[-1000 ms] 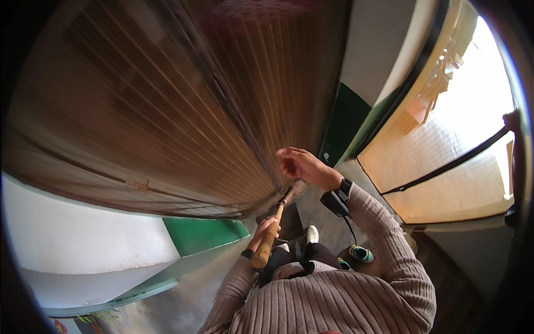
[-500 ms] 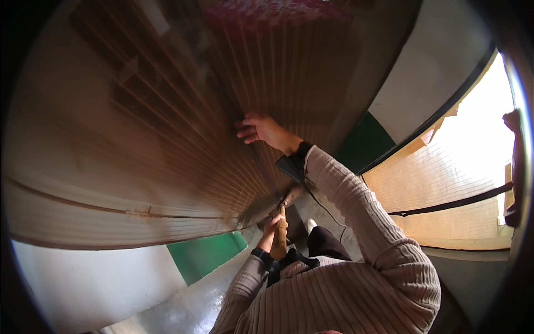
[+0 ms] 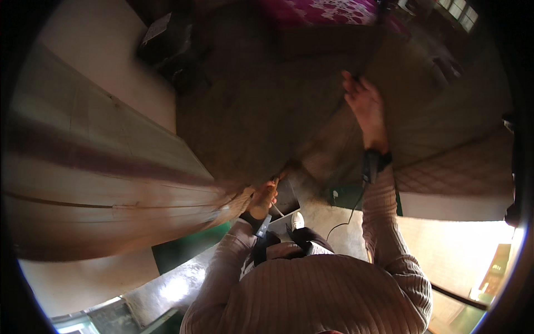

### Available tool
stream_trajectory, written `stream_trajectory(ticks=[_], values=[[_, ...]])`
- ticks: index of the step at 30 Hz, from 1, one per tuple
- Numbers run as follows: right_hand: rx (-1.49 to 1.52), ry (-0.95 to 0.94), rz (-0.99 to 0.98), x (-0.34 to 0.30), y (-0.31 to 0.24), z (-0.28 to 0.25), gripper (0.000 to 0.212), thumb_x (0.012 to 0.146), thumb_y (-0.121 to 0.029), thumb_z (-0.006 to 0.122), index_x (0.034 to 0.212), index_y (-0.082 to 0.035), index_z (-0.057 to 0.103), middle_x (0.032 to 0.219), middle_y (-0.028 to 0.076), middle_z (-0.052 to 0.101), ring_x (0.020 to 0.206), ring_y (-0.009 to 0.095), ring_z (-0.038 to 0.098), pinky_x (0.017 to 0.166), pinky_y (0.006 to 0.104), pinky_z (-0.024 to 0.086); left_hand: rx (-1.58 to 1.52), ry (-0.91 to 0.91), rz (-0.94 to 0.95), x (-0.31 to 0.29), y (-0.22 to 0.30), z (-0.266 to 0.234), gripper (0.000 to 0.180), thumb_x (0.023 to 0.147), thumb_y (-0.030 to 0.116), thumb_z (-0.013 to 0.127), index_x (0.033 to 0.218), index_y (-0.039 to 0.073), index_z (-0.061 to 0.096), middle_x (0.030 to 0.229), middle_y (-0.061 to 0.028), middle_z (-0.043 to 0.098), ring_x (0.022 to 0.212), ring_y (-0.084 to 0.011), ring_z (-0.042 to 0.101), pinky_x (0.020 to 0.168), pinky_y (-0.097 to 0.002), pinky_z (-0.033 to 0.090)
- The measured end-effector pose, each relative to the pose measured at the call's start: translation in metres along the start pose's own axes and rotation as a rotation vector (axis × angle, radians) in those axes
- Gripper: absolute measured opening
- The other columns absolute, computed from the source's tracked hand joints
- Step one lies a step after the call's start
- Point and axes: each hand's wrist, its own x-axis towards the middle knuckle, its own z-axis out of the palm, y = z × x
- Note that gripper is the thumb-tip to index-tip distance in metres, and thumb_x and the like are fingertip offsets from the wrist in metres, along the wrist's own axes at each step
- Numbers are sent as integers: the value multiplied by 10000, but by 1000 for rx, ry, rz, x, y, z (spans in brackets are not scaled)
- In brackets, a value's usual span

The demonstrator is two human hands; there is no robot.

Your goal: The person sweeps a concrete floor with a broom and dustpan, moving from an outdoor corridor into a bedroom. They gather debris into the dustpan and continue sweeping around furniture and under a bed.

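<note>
My left hand (image 3: 262,201) is low in front of my body, closed around a wooden handle (image 3: 275,183). What the handle belongs to is hard to make out in the shade. Up and to the right, my right hand (image 3: 367,108) reaches forward with its fingers apart, at the edge of a dark sheer curtain (image 3: 445,156). Another part of the sheer curtain (image 3: 111,183) hangs on the left, blurred by motion. Between the two parts lies a dim opening. Both wrists carry dark bands, and a thin cable (image 3: 347,220) runs down from the right one.
Beyond the opening is a dark floor (image 3: 233,117), with a pink patterned cloth (image 3: 328,11) at the far side. A dark boxy object (image 3: 167,47) stands by the pale wall (image 3: 105,50) at far left. My white shoe (image 3: 297,221) is on the grey floor below.
My right hand has moved right and farther forward, and the curtain has parted, uncovering the dim room. My left hand has shifted slightly left and forward with the wooden handle. The view has turned.
</note>
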Motion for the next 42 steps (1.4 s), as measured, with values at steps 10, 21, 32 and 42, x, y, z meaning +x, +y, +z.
stream_trajectory(ticks=[10, 21, 32, 42], values=[[-42, 63, -389, -11, -1, 36, 350, 923, -167, 404, 1251, -47, 411, 1357, 191, 380, 1182, 278, 441, 890, 394, 445, -98, 331, 702, -11, 165, 57, 193, 867, 111, 524, 1058, 84, 506, 816, -135, 535, 586, -119, 426, 616, -272, 405], [-835, 984, -832, 98, 48, 82, 456, 807, -10, 484, 1226, -51, 311, 1307, 187, 398, 1114, 299, 482, 811, 342, 513, 538, 554, 589, 24, 366, 61, 245, 896, 298, 540, 1059, 117, 513, 867, -3, 489, 655, -93, 497, 581, -216, 417], [-487, 816, -348, 421, 93, -22, 344, 825, -123, 554, 1149, -88, 447, 1074, 94, 553, 895, 177, 585, 709, 263, 481, 473, 654, 513, 137, 688, 8, 215, 857, 216, 575, 1048, 126, 532, 788, -30, 518, 587, -103, 478, 477, -218, 391], [-364, 401, 146, 788, 126, -40, 193, 837, -111, 531, 1029, -106, 520, 877, 49, 609, 789, 147, 602, 649, 242, 476, 147, 665, 699, 218, 930, 18, 317, 815, 195, 616, 1083, 66, 506, 775, -60, 548, 583, -125, 512, 478, -260, 420]])
